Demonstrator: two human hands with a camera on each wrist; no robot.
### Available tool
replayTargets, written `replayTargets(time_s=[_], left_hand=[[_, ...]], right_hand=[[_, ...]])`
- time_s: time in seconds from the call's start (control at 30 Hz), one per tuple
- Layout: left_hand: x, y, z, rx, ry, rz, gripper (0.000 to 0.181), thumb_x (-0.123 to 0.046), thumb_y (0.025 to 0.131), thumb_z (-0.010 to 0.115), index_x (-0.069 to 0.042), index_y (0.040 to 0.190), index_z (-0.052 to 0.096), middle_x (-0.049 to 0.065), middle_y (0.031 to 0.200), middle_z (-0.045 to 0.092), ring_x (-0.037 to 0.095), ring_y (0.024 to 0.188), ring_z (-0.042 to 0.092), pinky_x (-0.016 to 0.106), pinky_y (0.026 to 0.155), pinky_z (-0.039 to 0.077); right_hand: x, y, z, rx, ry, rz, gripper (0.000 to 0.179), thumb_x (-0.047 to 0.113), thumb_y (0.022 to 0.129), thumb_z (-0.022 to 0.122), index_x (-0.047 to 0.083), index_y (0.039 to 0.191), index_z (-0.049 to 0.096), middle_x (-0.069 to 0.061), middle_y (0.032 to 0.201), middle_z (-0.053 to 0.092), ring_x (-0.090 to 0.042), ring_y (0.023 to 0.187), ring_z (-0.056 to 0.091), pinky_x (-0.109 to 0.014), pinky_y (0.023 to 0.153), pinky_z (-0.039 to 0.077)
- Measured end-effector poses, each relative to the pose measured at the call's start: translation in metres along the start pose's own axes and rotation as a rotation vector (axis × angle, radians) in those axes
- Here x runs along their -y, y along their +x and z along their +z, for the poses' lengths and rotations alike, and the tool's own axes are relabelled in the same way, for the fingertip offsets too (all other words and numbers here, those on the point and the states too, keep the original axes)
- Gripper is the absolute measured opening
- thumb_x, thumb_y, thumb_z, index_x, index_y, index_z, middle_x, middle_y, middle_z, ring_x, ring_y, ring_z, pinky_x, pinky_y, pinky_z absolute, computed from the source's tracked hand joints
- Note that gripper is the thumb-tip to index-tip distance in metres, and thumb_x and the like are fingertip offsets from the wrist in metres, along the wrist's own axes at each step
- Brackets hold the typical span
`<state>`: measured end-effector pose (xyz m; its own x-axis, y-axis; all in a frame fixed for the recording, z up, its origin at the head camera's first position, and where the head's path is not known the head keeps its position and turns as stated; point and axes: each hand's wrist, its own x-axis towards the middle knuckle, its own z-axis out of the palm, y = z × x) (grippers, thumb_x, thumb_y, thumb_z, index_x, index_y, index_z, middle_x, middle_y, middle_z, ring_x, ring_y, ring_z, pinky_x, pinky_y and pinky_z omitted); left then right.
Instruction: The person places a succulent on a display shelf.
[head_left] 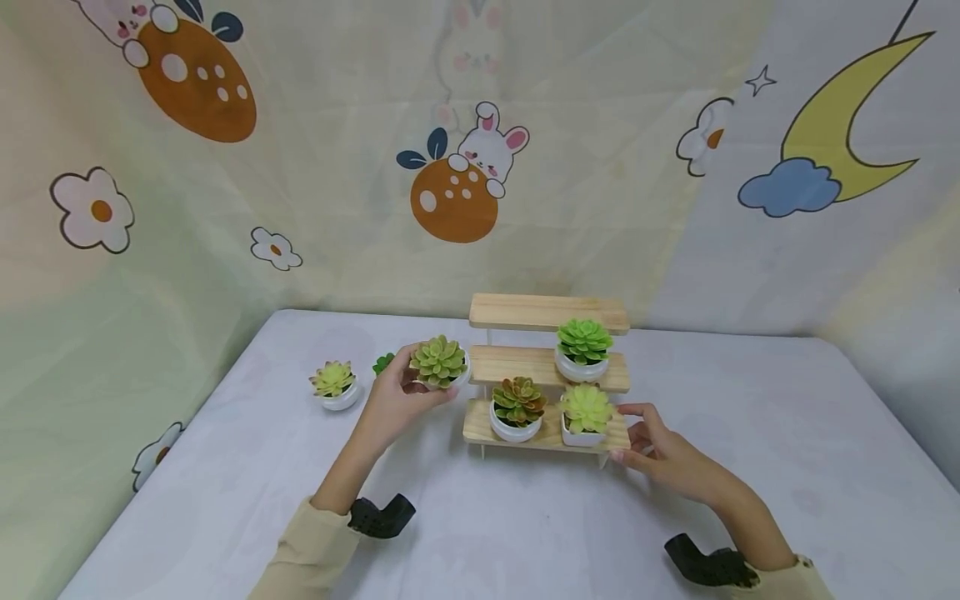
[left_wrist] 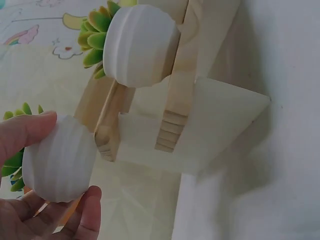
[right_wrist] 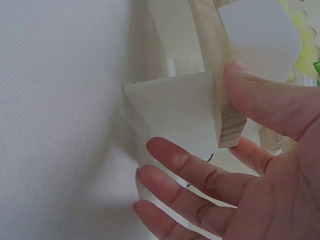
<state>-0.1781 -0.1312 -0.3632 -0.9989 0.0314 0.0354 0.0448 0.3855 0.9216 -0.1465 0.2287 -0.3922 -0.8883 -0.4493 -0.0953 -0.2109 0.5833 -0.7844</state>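
My left hand (head_left: 401, 392) grips a white ribbed pot (left_wrist: 60, 157) with a green artificial succulent (head_left: 438, 362), thumb on one side and fingers on the other. That pot is beside the left end of the middle board of a three-tier wooden shelf (head_left: 517, 367). At the bottom board's right end, my right hand (head_left: 671, 454) pinches the wood (right_wrist: 231, 132) between thumb and index finger, the other fingers extended. On the bottom board stand a reddish-green succulent (head_left: 519, 402) and a yellow-green one (head_left: 587, 408). A bright green succulent (head_left: 584, 342) occupies the middle board's right side.
Left of the shelf, a potted succulent (head_left: 333, 381) with pale green leaves stands on the white-covered table (head_left: 480, 533). Another green plant (head_left: 383, 362) shows partly behind my left hand. A printed cloth (head_left: 585, 208) hangs behind the table.
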Motion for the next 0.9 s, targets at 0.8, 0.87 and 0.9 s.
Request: replayTargets(time_s=[0.8, 0.87, 0.9], left_hand=[[-0.010, 0.019, 0.025, 0.110, -0.078, 0.189, 0.060, -0.020, 0.083, 0.070, -0.008, 0.136, 0.042, 0.010, 0.129, 0.046, 0.023, 0.112, 0.044, 0.043, 0.095, 0.040], [-0.009, 0.020, 0.026, 0.115, -0.102, 0.205, 0.058, -0.018, 0.086, 0.067, -0.007, 0.134, 0.039, 0.012, 0.130, 0.048, 0.025, 0.116, 0.045, 0.043, 0.096, 0.039], [-0.009, 0.019, 0.027, 0.115, -0.112, 0.212, 0.056, -0.018, 0.087, 0.066, -0.006, 0.134, 0.038, 0.012, 0.131, 0.048, 0.025, 0.118, 0.045, 0.044, 0.097, 0.038]], right_hand=[[0.002, 0.001, 0.000, 0.010, 0.009, 0.013, 0.063, 0.021, 0.092, 0.058, 0.001, 0.135, 0.017, -0.009, 0.098, 0.060, -0.007, 0.083, 0.055, -0.023, 0.065, 0.047], [0.002, 0.000, 0.000, 0.011, 0.006, 0.021, 0.064, 0.021, 0.092, 0.059, 0.001, 0.135, 0.017, -0.009, 0.098, 0.060, -0.009, 0.083, 0.055, -0.023, 0.065, 0.047], [0.003, 0.000, 0.000, 0.012, 0.005, 0.023, 0.064, 0.022, 0.092, 0.059, 0.001, 0.135, 0.017, -0.009, 0.099, 0.060, -0.010, 0.084, 0.055, -0.023, 0.066, 0.047]])
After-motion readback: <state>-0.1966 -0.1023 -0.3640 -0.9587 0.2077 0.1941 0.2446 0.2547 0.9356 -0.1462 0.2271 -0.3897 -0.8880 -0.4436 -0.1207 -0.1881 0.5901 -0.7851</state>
